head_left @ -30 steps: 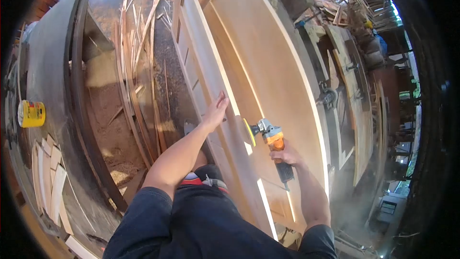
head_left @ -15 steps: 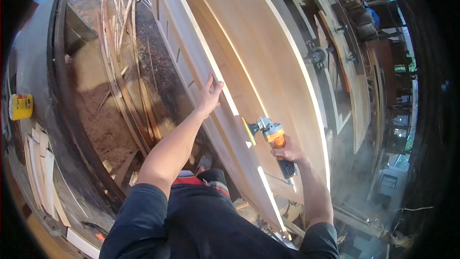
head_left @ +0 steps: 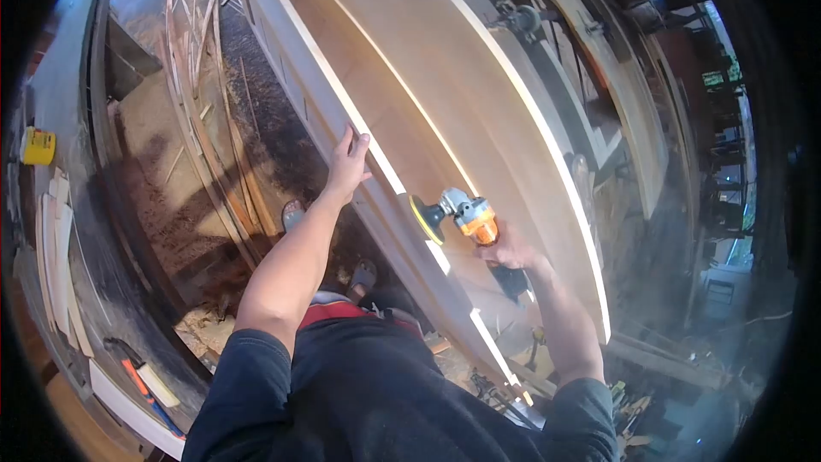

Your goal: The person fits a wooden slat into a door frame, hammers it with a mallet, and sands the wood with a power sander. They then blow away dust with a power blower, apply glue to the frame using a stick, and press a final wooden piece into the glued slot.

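Note:
A large pale wooden piece with long raised edges runs diagonally through the view. My left hand rests on its near edge, thumb and fingers apart. In my right hand is an orange and grey angle grinder, gripped round its body. The grinder's yellow-rimmed disc sits at the near edge, below and right of my left hand. Whether the disc's whole face touches the wood cannot be made out.
Long wood strips lie on the dusty floor at the left. A yellow container and a handsaw are on the left-hand surface. Boards and a clamp-like metal part stand at the right. Haze hangs at lower right.
The view has shifted, and my left hand appears further left. The grinder has moved left and its disc is turned more toward the camera. Both hands keep their places on wood and tool.

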`<state>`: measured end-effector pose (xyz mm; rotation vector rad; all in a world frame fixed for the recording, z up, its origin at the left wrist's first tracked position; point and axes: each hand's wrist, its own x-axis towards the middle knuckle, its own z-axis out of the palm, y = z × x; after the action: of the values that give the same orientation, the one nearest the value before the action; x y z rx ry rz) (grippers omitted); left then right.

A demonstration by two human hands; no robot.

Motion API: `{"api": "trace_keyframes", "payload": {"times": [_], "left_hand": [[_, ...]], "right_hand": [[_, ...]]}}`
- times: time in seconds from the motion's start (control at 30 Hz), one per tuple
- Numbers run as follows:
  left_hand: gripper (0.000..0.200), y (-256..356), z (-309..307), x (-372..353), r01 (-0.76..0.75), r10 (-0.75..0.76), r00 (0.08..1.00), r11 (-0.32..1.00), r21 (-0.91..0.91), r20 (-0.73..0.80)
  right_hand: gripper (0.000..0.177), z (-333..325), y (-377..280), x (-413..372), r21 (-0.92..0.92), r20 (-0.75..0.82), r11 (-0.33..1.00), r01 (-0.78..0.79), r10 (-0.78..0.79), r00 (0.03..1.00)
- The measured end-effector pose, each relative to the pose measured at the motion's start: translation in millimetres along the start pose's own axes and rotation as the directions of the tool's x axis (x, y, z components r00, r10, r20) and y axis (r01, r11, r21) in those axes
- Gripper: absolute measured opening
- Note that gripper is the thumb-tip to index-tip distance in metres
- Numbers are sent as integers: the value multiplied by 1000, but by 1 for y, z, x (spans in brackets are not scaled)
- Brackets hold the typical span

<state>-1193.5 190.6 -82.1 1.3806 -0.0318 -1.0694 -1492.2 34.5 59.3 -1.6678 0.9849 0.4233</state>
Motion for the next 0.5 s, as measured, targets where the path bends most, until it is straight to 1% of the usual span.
{"api": "trace_keyframes", "payload": {"times": [0.03, 0.13, 0.23, 0.33, 0.43, 0.5], "left_hand": [[74, -11, 7, -11, 3, -2, 1000, 1000, 20, -16], [73, -47, 29, -49, -1, 1, 1000, 1000, 7, 29], [76, -73, 48, -83, 52, -54, 998, 997, 48, 42], [78, -95, 65, -115, 9, -13, 999, 996, 85, 48], [79, -114, 72, -132, 4, -9, 998, 997, 79, 69], [79, -125, 77, -142, 17, -22, 997, 998, 68, 78]], "right_hand": [[36, 1, 1, -15, -14, 4, 1000, 0, 0, 1000], [37, -3, 40, -47, -50, 5, 999, 16, -16, 1000], [37, -4, 77, -75, -90, -5, 996, 8, -9, 1000], [39, -3, 108, -107, -187, -50, 982, 2, -12, 999], [44, -2, 161, -135, -139, -46, 990, -28, 21, 999], [48, 0, 190, -165, -169, -69, 985, -36, 25, 997]]}}
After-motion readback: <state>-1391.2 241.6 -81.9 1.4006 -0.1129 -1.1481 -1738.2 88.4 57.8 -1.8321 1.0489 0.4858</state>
